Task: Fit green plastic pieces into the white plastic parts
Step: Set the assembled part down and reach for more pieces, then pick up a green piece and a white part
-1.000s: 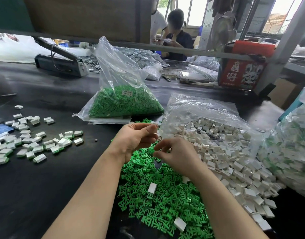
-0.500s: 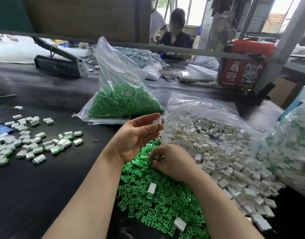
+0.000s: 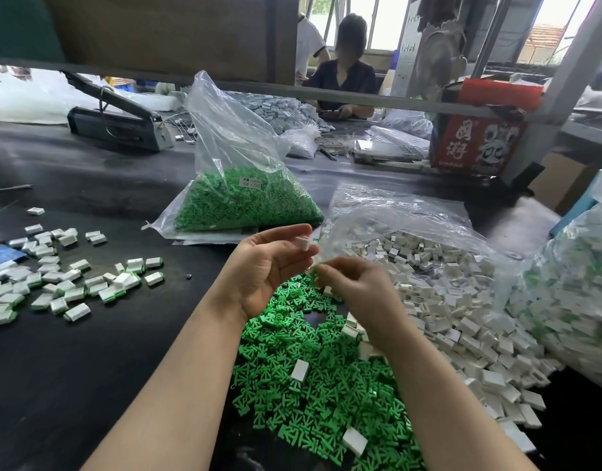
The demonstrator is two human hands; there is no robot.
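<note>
My left hand pinches a white part, palm up. My right hand, just beside it, pinches a green piece over the green pile on the table.

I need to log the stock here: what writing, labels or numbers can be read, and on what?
"国潮": large white characters on the red box at the back right.
Small white label on the bag of green pieces: printed lines with numbers, too small to read reliably.
Nothing else carries legible text.
</note>
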